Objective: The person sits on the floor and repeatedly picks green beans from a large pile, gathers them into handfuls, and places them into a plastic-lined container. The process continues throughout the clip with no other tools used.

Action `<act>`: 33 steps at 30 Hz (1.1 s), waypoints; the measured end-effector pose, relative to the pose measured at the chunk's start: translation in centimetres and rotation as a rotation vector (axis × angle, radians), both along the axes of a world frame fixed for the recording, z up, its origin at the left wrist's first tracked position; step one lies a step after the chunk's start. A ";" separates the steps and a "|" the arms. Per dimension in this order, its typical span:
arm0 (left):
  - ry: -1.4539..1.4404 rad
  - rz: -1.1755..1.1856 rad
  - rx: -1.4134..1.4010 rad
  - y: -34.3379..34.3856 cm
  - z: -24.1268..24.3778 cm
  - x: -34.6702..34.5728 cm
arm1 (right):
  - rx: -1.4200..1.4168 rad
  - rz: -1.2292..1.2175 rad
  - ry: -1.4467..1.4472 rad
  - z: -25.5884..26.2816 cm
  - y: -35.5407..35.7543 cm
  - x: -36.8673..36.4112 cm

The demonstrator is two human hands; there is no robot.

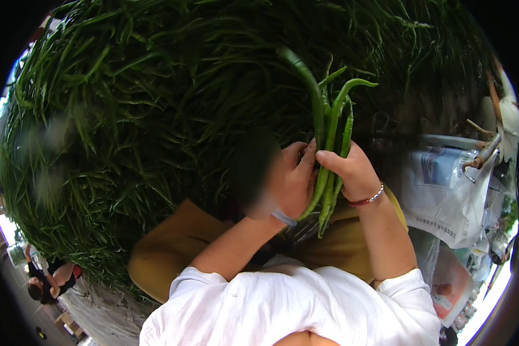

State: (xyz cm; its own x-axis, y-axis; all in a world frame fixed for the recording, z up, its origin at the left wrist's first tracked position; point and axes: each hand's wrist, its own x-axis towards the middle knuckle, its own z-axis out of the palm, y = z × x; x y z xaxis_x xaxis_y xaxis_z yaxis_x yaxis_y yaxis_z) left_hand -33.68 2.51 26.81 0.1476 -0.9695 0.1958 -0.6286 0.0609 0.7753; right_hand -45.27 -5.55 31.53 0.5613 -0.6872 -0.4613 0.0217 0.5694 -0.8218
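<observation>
A small bunch of long green chili peppers [332, 125] stands between my hands, their tips or stems fanning out at the top. My right hand [354, 168] grips the bunch from the right, its thumb lying across the front; a red and silver bracelet circles that wrist. At the bunch's left side is my left hand [296, 177], fingers curled against the peppers. A dark blurred patch hides part of it, so its hold cannot be told. Beyond both hands spreads a great heap of long green peppers [125, 108].
Printed plastic bags [450, 194] hang at the right, near a brownish hooked rod [484, 158]. Pale plastic sheeting [104, 307] lies at the lower left. Another person [52, 281] is at the far left, beyond the heap, with cardboard boxes [69, 324] nearby.
</observation>
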 end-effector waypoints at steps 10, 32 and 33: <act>-0.481 -0.235 0.700 -6.6 -18.4 5.5 | -0.066 -0.362 0.158 1.9 -2.3 -1.6; 1.215 0.452 0.948 12.3 -0.7 16.1 | -0.013 -0.052 -0.012 1.5 1.4 1.8; 1.318 0.428 0.867 12.7 0.1 15.2 | -0.027 -0.035 -0.016 1.4 1.7 1.8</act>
State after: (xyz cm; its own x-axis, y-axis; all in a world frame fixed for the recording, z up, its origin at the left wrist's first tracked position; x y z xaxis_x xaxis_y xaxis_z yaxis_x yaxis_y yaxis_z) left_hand -18.49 15.23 26.95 0.0332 -0.5630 -0.8258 0.6023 -0.6481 0.4661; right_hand -43.45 -3.88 32.97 0.5441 -0.7185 -0.4333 0.0541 0.5454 -0.8365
